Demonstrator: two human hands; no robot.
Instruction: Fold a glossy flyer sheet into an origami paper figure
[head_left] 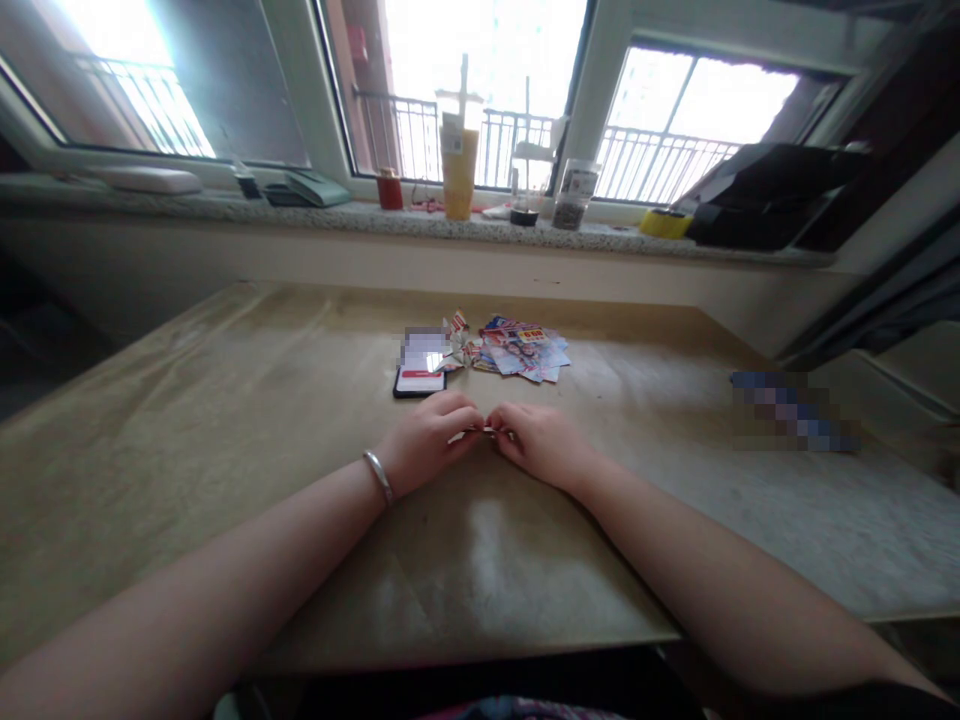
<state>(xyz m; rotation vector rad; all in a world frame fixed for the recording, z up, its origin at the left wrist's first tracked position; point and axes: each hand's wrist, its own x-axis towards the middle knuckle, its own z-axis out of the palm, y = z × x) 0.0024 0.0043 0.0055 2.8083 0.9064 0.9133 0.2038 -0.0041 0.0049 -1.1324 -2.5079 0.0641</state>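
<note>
Pinched thin piece (489, 431) edge-on btwn fingertips of L hand (435, 430) and R hand (540, 440), nr mid of table (225, 450), on near side of phone (420, 382) and fanned printed cards (525, 352); couldn't tell if touching tabletop. Wore bracelet (379, 478) on L wrist. Saw crumpled wrappers (469, 352) btwn phone and cards, partly over phone's R edge.

Noted containers on sill (300, 216), L to R: red jar (389, 188), contents hidden; tall cup (458, 175), mostly full of yellow-orange drink, w/ straw (464, 75) sticking up; clear cup (524, 208), also w/ straw, bit of dark stuff at bottom; clear tub (571, 205), approx half full of dark bits. Spotted yellow item (665, 223) farther R, just beside big black item (750, 210), too dim to ID. Saw pixelated blue item (787, 412) on table, far R, well apart from hands.
</note>
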